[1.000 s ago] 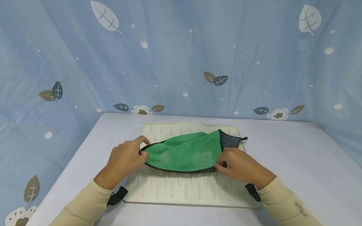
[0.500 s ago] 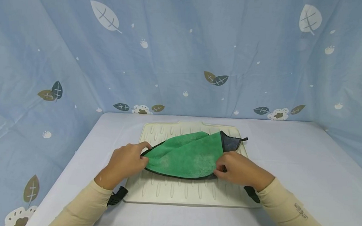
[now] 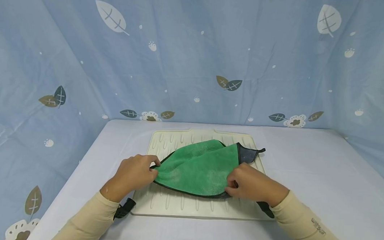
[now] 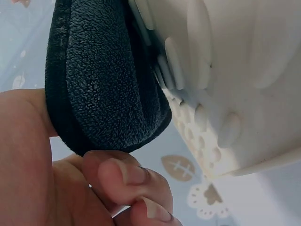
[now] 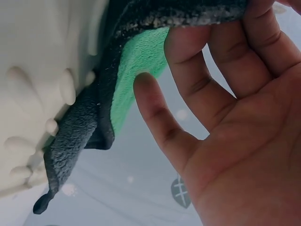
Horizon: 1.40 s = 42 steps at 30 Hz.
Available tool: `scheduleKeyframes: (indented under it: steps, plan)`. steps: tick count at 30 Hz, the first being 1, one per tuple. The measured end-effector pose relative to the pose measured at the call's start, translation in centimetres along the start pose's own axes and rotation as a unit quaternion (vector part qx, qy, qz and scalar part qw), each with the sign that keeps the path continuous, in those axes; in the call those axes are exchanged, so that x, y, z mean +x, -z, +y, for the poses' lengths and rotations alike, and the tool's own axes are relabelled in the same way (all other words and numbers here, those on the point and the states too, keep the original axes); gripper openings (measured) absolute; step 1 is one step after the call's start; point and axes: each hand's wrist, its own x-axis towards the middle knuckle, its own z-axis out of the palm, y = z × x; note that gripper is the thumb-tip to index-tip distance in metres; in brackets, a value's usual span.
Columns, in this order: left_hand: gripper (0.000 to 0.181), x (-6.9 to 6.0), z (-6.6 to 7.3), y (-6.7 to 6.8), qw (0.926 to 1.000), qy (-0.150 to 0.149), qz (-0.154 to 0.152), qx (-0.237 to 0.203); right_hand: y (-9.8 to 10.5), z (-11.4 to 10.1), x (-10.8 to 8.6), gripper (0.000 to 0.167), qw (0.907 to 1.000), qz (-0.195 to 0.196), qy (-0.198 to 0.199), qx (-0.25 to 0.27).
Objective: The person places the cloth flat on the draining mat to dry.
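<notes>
A plush cloth [image 3: 198, 170], green on top and dark grey beneath with a black edge, lies partly folded over a cream ribbed mat [image 3: 183, 202]. My left hand [image 3: 136, 170] pinches its left end between thumb and fingers; the left wrist view shows the cloth's dark underside [image 4: 103, 80] curving up from the mat. At the near right edge, my right hand [image 3: 252, 182] pinches the black border. In the right wrist view that edge is lifted, and one finger of the right hand [image 5: 225, 108] stands free of it. A dark corner with a hanging loop [image 3: 261, 150] sticks out right.
The mat lies on a white-covered table [image 3: 312, 179]. Blue curtain fabric [image 3: 188, 55] with leaf and flower prints rises behind and at both sides. Black straps [image 3: 125, 208] sit under the wrists.
My right hand has moved toward the near side and slightly left, drawing the cloth's near edge with it, so more green shows. My left hand has shifted slightly nearer, still pinching its end.
</notes>
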Motion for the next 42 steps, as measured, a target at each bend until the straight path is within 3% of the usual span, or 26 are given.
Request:
scheduleKeyframes:
  steps: [11, 19, 29, 38, 42]
  plan:
    - [0.016, -0.23, 0.13, 0.16, 0.9999, -0.008, -0.006, 0.002, -0.3, -0.71, -0.23, 0.054, 0.9992, -0.032, -0.02, 0.014]
    - [0.014, -0.32, 0.15, 0.15, 0.9996, -0.01, -0.023, 0.011, -0.54, -0.57, -0.31, 0.054, 0.9987, -0.044, -0.02, 0.018]
    - [0.017, -0.65, 0.23, 0.25, 0.9983, -0.034, -0.044, 0.021, -0.51, -0.78, -0.53, 0.052, 0.9975, -0.061, -0.026, 0.024]
    - [0.021, -0.69, 0.06, 0.11, 0.9976, -0.037, -0.053, 0.023, -0.52, -0.71, -0.55, 0.039, 0.9973, -0.069, -0.022, 0.015]
    - [0.014, -0.76, -0.03, 0.1, 0.9972, -0.043, -0.054, 0.03, -0.53, -0.69, -0.49, 0.033, 0.9967, -0.074, -0.028, 0.013]
